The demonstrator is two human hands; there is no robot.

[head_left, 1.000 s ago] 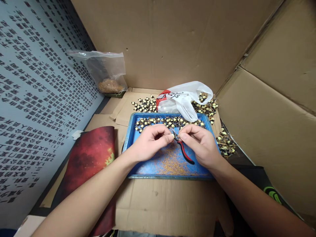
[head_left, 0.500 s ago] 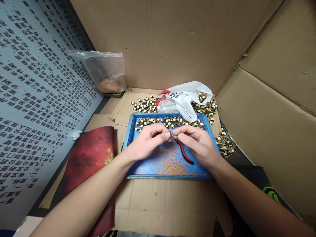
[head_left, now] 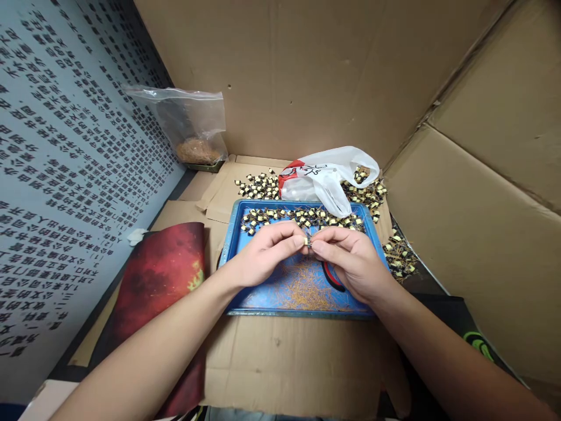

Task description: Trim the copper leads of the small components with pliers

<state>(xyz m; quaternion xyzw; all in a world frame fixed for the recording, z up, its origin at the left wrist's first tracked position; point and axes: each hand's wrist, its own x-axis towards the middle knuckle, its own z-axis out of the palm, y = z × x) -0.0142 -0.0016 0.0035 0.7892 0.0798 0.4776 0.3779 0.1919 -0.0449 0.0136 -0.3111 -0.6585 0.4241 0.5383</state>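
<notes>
Yellow-and-black component (head_left: 307, 241) is hovering over the middle of the blue tray (head_left: 302, 313), the left hand (head_left: 269, 251) pinching it from 9 o'clock while the right hand (head_left: 353, 260) is closing thumb and forefinger on its pin side from 3 o'clock; whether those fingertips are gripping one wire is too small to tell. Work seems to be running partway: copper-coloured clippings (head_left: 307, 292) are littering the tray toward 6 o'clock, suggesting many pieces are done, yet similar components (head_left: 307, 219) are lying along its 12 o'clock side, and wire-tangled heaps (head_left: 400, 260) are spreading outside it at 1 and 3 o'clock. Neater pieces (head_left: 256, 192) are resting beyond the tray at 11 o'clock, possibly finished ones. As for looks, the pinched piece is showing a pale yellow body and thin metallic pins, with fine wires poking up toward 12 o'clock, so this one is probably awaiting more work
</notes>
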